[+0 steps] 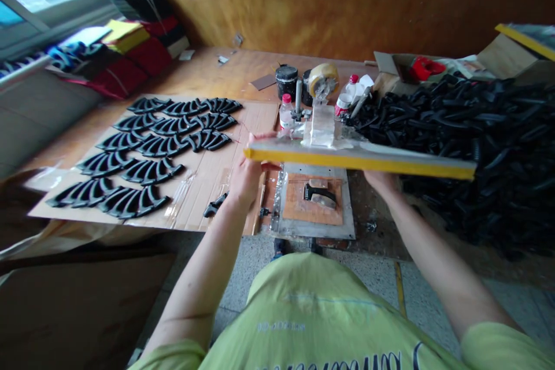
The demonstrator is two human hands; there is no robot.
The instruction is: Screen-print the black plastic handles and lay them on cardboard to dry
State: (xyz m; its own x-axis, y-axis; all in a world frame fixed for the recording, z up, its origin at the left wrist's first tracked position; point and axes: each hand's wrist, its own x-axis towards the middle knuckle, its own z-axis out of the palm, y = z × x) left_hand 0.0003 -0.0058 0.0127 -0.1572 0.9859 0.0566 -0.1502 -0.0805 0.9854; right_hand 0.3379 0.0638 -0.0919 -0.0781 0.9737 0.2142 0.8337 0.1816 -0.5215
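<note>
A flat frame with a yellow-taped front edge (359, 163), which looks like a printing screen, is raised above a metal base plate (350, 208). My left hand (246, 172) is closed around its left end. My right hand (378, 179) reaches under the front edge farther right, its fingers hidden behind the frame. Below, one curved black plastic piece, like a handle (319, 192), lies on a wooden board (292, 199) on the plate. Another black piece (215, 204) rests on cardboard beside my left forearm.
Rows of black pieces (143, 167) cover the cardboard sheet (195, 176) at left. A large heap of them (451, 121) fills the right side. Behind the frame stand a red-capped bottle (286, 113), a tape roll (324, 78) and a black tub (286, 82).
</note>
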